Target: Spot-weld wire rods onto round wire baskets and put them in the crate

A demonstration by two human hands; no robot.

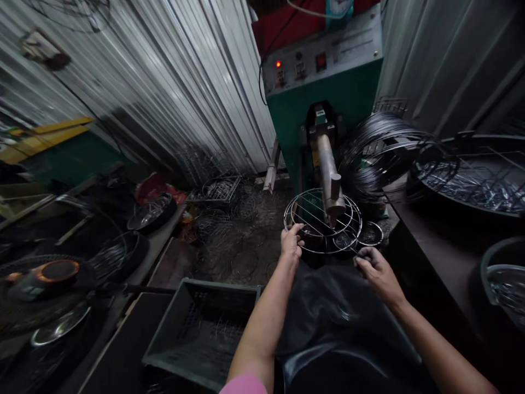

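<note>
My left hand [292, 241] is closed on the left rim of a round wire rack [314, 218], made of shiny rings with straight bars across. The rack lies around the lower end of a thick metal welding arm [329, 175], whose tip points down among the bars. My right hand [375, 265] is closed in a pinch just right of the rack's near edge. A short thin wire [354, 251] seems to stick out of its fingertips toward the rack. The rest of that wire is hidden by the fingers.
A green machine [324, 82] with a lit red lamp stands ahead. Coiled wire [379, 148] hangs to its right, beside a large tray [471, 186] of metal pieces. A green plastic crate [205, 350] sits at lower left. Wire rings [241, 262] lie on the floor.
</note>
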